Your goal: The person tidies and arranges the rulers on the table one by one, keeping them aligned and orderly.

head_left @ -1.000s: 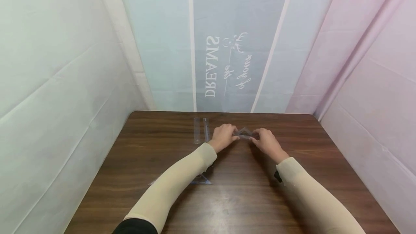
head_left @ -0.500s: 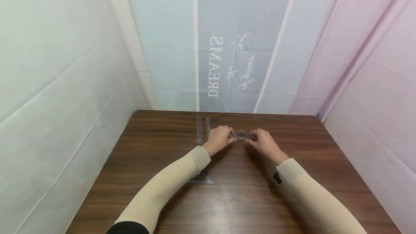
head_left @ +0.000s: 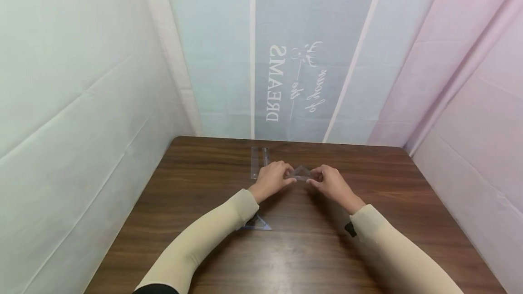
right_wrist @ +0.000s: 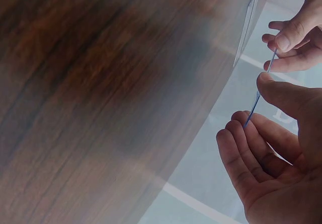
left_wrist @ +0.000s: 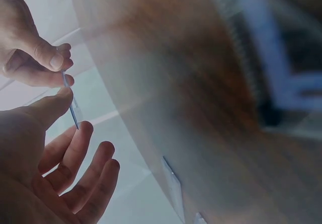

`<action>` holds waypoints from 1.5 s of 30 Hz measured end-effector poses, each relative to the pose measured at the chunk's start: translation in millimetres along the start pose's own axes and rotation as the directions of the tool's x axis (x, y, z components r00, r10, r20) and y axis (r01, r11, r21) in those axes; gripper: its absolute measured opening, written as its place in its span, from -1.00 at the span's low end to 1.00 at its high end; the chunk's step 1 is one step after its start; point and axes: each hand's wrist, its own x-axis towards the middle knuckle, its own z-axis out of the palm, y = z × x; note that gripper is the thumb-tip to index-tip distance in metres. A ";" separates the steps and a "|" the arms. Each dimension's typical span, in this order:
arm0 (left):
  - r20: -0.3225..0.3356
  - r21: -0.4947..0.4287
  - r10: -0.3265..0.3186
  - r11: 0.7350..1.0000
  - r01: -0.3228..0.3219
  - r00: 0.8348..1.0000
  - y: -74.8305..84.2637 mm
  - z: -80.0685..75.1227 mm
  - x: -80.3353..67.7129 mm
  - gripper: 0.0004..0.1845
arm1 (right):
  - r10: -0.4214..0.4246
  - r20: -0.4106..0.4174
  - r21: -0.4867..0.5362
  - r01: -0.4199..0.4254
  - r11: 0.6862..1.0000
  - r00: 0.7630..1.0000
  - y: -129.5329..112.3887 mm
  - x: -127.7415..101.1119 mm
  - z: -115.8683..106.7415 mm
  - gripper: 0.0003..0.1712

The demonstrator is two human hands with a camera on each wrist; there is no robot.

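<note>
Here both hands meet over the far middle of the brown wooden table [head_left: 204, 248], sharing a small clear plastic set square [head_left: 303, 172] held just above the wood. The left hand [head_left: 273, 178] pinches its left end between thumb and forefinger, the other fingers loosely curled beneath; the right hand [head_left: 332, 183] pinches the opposite end the same way. In the wrist views the set square [left_wrist: 73, 105] shows edge-on as a thin bluish sliver between the fingertips (its markings are too faint to read). A clear straight ruler [head_left: 258, 161] lies flat on the table just left of the left hand, pointing toward the back wall. A second clear triangle [head_left: 256, 225] lies nearer the person, partly hidden under the left forearm. Pale sheets [head_left: 310, 58] hang around the table, one printed with mirrored lettering
</note>
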 end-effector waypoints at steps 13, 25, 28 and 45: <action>0.005 0.004 0.022 1.000 -0.022 1.000 2.3 -1.0 -25.7 -0.62 | -0.039 0.018 -0.011 0.040 0.999 0.999 -9.3 -18.8 9.3 -0.69; -0.001 0.071 0.061 0.996 -0.061 0.998 4.9 -4.6 -54.6 -0.62 | -0.080 0.011 -0.017 0.081 0.997 0.997 -19.2 -35.1 19.1 -0.71; -0.003 0.081 0.068 0.994 -0.068 0.998 4.6 -2.8 -60.8 -0.64 | -0.085 0.019 -0.024 0.086 0.996 0.996 -20.9 -38.9 22.0 -0.72; 0.031 0.187 0.067 0.980 -0.071 0.997 19.5 -7.2 -89.0 -0.66 | -0.067 0.085 -0.019 0.069 0.997 0.994 -30.8 -62.0 27.7 -0.71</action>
